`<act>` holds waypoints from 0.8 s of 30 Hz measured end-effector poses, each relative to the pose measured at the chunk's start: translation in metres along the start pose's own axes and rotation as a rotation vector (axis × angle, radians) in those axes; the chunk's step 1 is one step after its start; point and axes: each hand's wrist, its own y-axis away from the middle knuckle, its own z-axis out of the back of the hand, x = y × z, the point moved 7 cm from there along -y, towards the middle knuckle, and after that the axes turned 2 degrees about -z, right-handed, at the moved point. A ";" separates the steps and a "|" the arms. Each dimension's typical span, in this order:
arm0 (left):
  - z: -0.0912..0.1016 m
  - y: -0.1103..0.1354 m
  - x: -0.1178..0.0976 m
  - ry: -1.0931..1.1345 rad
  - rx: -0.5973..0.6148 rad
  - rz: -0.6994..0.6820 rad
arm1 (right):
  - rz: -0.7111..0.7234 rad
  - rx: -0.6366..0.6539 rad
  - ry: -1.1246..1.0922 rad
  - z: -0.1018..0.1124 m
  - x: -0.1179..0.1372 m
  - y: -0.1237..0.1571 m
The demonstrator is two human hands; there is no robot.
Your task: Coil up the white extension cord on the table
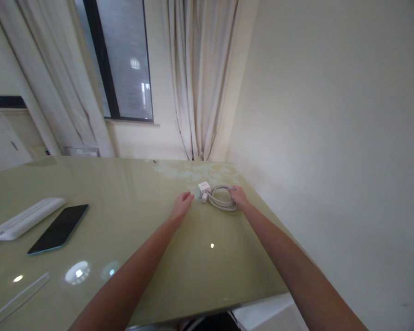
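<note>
A small white cube power adapter (pixel 204 186) with a white plug and a coiled white cable (pixel 221 201) lies at the far right of the glossy green table (pixel 141 220). My right hand (pixel 238 196) rests on the right side of the coil, fingers curled over the cable. My left hand (pixel 181 205) reaches toward the adapter from the left, fingers loosely extended and holding nothing, a short gap from the plug.
A dark phone (pixel 59 228) lies face up at the left beside a long white power strip (pixel 24 219). A clear strip (pixel 17 299) lies near the front left edge. The wall stands close on the right, with curtains and a window behind.
</note>
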 end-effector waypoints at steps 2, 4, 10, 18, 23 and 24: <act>0.004 0.001 0.004 -0.025 -0.040 -0.057 | -0.082 -0.050 0.017 0.010 -0.017 -0.018; 0.005 0.006 0.003 -0.064 -0.039 -0.135 | -0.153 -0.098 0.031 0.019 -0.030 -0.033; -0.011 0.024 -0.009 -0.269 0.059 -0.229 | -0.215 -0.195 0.028 0.027 -0.042 -0.041; -0.016 0.032 -0.018 -0.412 0.083 -0.335 | 0.127 -0.658 0.031 0.047 -0.004 0.036; -0.024 0.051 -0.028 -0.627 0.146 -0.507 | 0.682 -0.302 0.019 -0.005 0.075 0.107; -0.027 0.056 -0.028 -0.695 0.182 -0.541 | 0.775 -0.203 0.012 -0.019 0.089 0.123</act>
